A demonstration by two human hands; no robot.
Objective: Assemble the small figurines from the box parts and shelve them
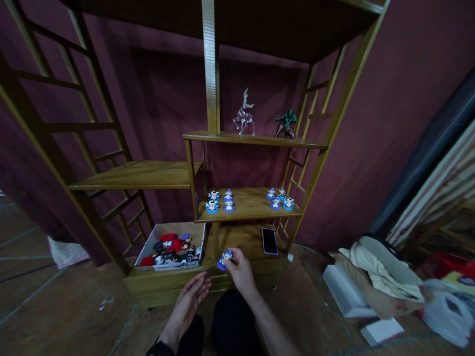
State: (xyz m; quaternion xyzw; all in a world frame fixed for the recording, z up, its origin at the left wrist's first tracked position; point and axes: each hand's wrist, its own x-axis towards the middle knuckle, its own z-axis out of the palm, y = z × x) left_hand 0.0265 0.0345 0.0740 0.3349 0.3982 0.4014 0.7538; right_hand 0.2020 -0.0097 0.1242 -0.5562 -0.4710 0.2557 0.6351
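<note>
Between the thumb and fingers of my right hand (240,273) is a small purple-and-white figurine (224,260) on a round purple base. My left hand (191,295) hangs just left of it, palm turned inward, fingers apart and holding nothing. Beyond that hand, a white box (151,241) contains several jumbled figurines (178,250) in red, black and purple. On the middle right shelf (247,203), similar small figurines stand in two groups: one at the left end (229,204), the other at the right (275,202).
A phone (269,241) lies on the bottom shelf. Above stand a clear glass deer (244,118) and a dark green figure (286,122). The wooden rack's upright (211,69) rises in the middle. White boxes (347,291), cloth (382,269) and a plastic bag (449,314) sit on the floor at right.
</note>
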